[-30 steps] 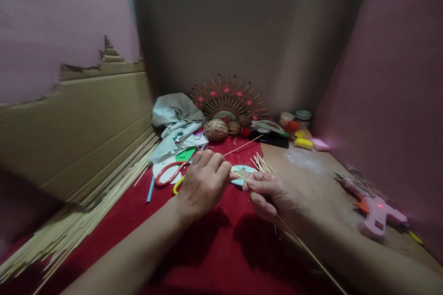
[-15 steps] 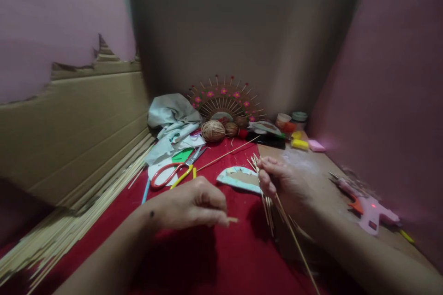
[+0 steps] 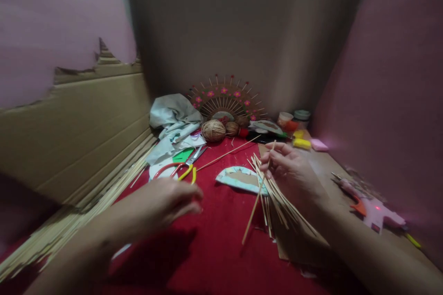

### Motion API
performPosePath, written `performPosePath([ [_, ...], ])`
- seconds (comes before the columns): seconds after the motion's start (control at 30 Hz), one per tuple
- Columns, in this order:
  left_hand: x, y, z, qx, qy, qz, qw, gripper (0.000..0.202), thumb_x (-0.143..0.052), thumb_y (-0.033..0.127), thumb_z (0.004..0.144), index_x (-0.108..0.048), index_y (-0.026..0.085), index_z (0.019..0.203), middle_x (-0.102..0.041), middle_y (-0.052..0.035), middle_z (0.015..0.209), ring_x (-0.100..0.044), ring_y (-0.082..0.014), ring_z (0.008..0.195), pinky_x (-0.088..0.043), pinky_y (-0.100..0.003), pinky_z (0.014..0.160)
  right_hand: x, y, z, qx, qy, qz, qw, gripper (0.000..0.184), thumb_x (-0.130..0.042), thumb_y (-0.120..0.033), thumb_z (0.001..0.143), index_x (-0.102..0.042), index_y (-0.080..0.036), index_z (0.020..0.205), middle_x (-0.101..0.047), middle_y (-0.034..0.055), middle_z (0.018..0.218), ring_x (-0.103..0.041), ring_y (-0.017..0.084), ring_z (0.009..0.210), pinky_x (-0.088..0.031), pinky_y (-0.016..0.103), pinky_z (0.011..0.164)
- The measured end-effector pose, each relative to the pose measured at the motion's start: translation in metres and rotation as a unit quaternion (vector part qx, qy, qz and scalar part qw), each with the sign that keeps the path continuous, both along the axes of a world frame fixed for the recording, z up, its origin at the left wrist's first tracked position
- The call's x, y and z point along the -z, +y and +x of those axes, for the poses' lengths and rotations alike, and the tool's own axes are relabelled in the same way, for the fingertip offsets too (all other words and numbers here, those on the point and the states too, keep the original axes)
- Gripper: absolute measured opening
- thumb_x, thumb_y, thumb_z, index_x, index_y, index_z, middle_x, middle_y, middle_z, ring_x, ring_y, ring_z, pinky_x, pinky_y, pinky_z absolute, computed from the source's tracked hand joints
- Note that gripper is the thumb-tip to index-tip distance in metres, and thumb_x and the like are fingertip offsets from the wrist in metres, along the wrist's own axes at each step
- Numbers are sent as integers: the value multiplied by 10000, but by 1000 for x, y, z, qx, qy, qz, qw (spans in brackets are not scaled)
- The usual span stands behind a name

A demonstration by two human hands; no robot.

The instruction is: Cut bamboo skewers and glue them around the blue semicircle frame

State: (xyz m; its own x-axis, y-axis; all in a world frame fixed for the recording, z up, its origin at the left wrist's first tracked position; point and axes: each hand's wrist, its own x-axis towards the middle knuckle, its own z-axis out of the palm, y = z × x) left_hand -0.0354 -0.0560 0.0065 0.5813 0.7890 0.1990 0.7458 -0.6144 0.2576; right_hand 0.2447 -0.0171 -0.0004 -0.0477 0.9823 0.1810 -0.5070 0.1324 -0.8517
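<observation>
My right hand pinches a thin bamboo stick, which slants down toward the lower left. Below that hand, a loose bunch of cut sticks fans out over a piece of brown cardboard. The bunch overlaps the right end of a half-round cardboard piece edged in pale blue. My left hand is over the red cloth, just in front of the scissors with red and yellow handles. Its fingers are blurred, but a gap shows between them and the thumb, and nothing is seen in it.
Long sticks lie along the left beside a cardboard panel. A flowered fan stands at the back behind a ball of twine. On the right lies a pink glue gun with a lit red light. One stick lies behind the half-round piece.
My left hand has moved left and the short stick piece at its fingertips no longer shows. In my right hand, the stick now points down to the left; the hand has risen slightly.
</observation>
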Motion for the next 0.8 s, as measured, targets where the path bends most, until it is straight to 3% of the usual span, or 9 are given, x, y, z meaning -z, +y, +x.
performPosePath([
  [0.07,-17,40,26,-29,65,18,997,193,-513,264,827,-684,199,766,-655,-24,677,-563,-124,592,-390,-214,569,-5,-7,-2,31,-36,62,997,116,-650,-177,778,-584,-184,874,-658,-14,662,-611,101,553,-446,199,478],
  [0.13,-19,73,47,-77,95,38,992,207,-500,212,800,-660,155,682,-634,-51,642,-562,-143,579,-388,-235,563,-7,-14,-5,55,-73,119,989,95,-627,-169,810,-597,-192,898,-664,-10,689,-609,103,582,-458,219,510],
  [0.23,2,102,65,-120,80,67,987,247,-415,104,786,-650,127,715,-656,-99,753,-607,-185,689,-412,-267,610,-5,-23,-7,74,-119,170,975,71,-597,-185,848,-602,-209,915,-668,-6,712,-620,119,617,-463,242,523],
  [0.33,24,112,67,-153,55,72,984,215,-431,59,742,-620,132,669,-651,-115,718,-619,-204,673,-428,-284,594,-2,-28,-8,80,-145,177,970,44,-576,-198,866,-591,-223,899,-664,-13,692,-604,120,592,-461,254,521],
  [0.43,25,111,63,-162,11,76,984,143,-466,85,748,-594,127,701,-651,-132,745,-624,-216,679,-450,-303,598,-3,-28,-8,85,-189,178,962,13,-583,-200,858,-593,-208,859,-658,-8,658,-570,110,550,-452,252,511],
  [0.57,0,90,67,-117,-84,61,988,188,-373,222,899,-543,145,878,-647,-63,742,-609,-144,644,-472,-252,598,-5,-23,-6,105,-187,168,962,9,-597,-212,846,-601,-205,841,-652,-5,648,-577,116,550,-447,245,489],
  [0.63,-9,73,74,-25,-185,-52,981,176,-382,268,913,-515,158,883,-618,-2,636,-566,-103,512,-454,-210,507,-5,-21,-5,126,-165,172,963,26,-601,-220,845,-605,-215,870,-662,-4,680,-595,126,559,-460,256,487],
  [0.7,-9,59,83,73,-259,-185,945,142,-449,275,890,-515,159,842,-607,15,597,-566,-94,487,-450,-197,485,-6,-19,-6,142,-169,184,958,37,-611,-217,839,-614,-217,876,-669,0,712,-606,129,568,-477,269,499],
  [0.8,1,48,94,130,-258,-249,924,110,-497,228,864,-528,155,788,-612,18,582,-587,-91,503,-454,-192,505,-6,-20,-9,157,-199,200,946,35,-623,-205,827,-628,-217,859,-663,-6,710,-604,123,560,-485,271,502],
])
